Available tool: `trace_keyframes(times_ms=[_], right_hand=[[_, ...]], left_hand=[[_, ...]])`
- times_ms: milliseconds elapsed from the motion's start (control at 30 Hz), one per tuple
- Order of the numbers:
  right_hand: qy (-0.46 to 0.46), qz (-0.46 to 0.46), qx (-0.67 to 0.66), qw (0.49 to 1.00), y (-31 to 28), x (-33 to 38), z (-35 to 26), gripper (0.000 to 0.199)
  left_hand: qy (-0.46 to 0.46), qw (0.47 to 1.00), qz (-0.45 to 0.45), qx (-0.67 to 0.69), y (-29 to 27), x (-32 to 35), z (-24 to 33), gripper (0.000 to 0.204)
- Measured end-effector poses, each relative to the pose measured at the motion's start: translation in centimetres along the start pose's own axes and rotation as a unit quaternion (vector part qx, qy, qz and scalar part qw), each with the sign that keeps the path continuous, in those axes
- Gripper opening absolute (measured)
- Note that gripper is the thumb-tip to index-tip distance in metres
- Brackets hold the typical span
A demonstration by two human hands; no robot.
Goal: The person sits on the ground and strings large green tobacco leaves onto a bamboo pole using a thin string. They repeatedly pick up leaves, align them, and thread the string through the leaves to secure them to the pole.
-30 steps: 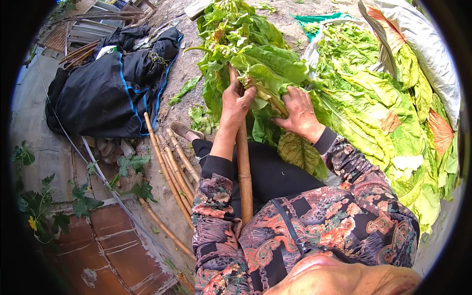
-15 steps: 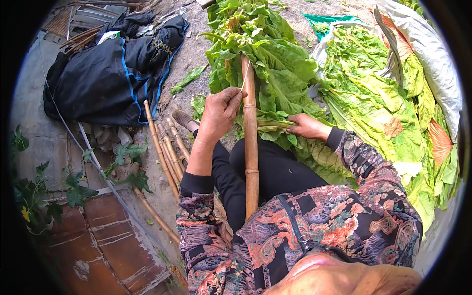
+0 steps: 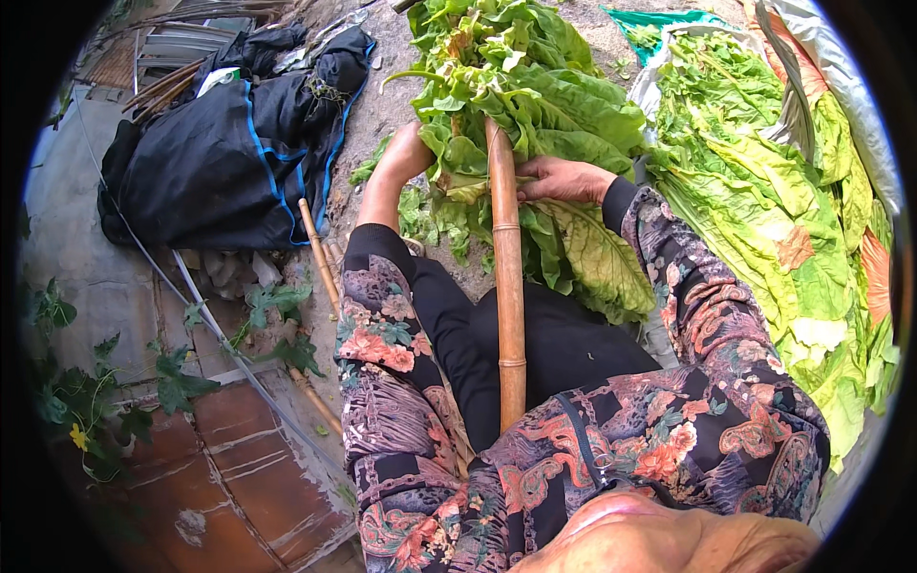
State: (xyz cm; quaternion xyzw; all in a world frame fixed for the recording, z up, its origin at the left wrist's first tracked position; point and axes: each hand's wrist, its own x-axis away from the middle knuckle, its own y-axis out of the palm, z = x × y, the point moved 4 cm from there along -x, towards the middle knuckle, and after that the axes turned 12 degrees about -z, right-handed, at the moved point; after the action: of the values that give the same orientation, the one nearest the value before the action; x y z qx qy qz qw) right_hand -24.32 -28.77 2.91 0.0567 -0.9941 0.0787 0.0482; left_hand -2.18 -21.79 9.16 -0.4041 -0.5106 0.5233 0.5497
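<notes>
Partly loaded: bamboo pole (image 3: 506,277) had leaves (image 3: 573,100) up top, bare below; leaf pile (image 3: 755,201) lay R.; R. hand (image 3: 570,180) grip held leaves, L. hand (image 3: 408,153) grip obscured.

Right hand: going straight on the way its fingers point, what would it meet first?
Probably the bamboo pole, just left of the right hand; depth is unclear, so it might pass underneath.

Pole (image 3: 508,277), centre: brown. Leaves (image 3: 573,110), top: green. Leaf pile (image 3: 735,191), right: yellow-green. Jacket (image 3: 664,449), bottom: black, coral florals. Cloth (image 3: 196,158), upper left: blue-trimmed black.
</notes>
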Motion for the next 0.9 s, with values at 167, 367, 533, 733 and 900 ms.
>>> trace_keyframes(times_ms=[167, 367, 533, 733, 900], right_hand=[[-0.143, 0.287, 0.031, 0.947, -1.4, 2.0, 2.3, 0.036], [-0.08, 0.535, -0.01, 0.841, -2.5, -4.9, 5.1, 0.031], [-0.258, 0.285, -0.186, 0.904, -0.2, -8.0, 11.9, 0.032], [-0.075, 0.46, 0.32, 0.825, -1.2, 15.2, 10.1, 0.015], [0.431, 0.411, 0.555, 0.58, -4.8, 29.0, 29.1, 0.019]], left_hand=[[-0.02, 0.999, 0.03, -0.033, -7.5, 0.6, 12.5, 0.022], [-0.089, 0.746, 0.065, 0.657, -1.3, 1.8, 16.9, 0.015], [-0.004, 0.97, 0.076, 0.231, 2.7, -2.3, 25.0, 0.012], [-0.041, 0.989, 0.012, 0.14, 1.0, 0.9, 24.5, 0.007], [-0.011, 0.983, -0.004, 0.184, 1.3, -0.6, 25.1, 0.009]])
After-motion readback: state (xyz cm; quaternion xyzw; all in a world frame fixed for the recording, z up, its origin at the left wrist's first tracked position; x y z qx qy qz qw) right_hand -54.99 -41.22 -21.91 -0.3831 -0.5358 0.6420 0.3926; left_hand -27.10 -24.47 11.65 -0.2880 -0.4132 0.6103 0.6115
